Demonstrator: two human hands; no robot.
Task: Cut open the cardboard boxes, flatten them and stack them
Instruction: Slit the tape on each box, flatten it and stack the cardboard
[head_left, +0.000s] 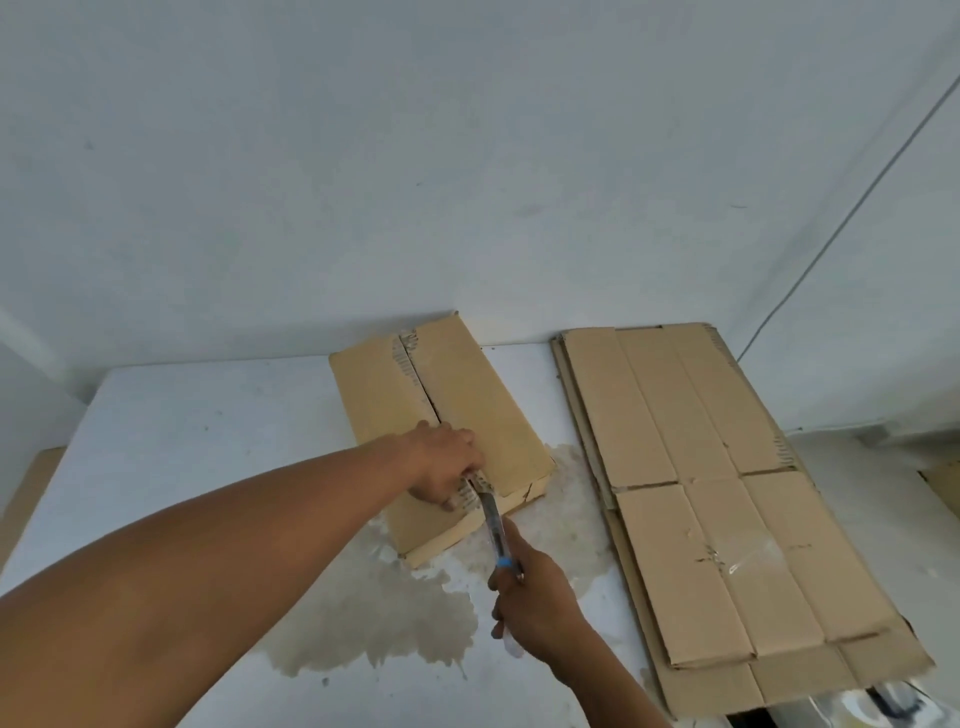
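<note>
Slicing at the taped centre seam, a person's right hand (535, 608) grips the handle of a blue-trimmed utility knife (493, 525), whose blade meets the near end of the cardboard box (467, 405). The box lies mid-table on the white table (182, 441), its far end close to the wall. The left hand (447, 467) bears down on the box top right at the seam. Whether its bent fingers hook the flap edge or merely press cannot be told from this angle. A clean cut likely calls for a shallow blade kept on the seam line, a steady stroke, and the bracing fingers held clear of the blade's path. The box is plain brown, with frayed tape remnants along the seam and a small tear near its right front corner. To its right, apart from it, rests a stack of flattened cardboard (727, 493).
</note>
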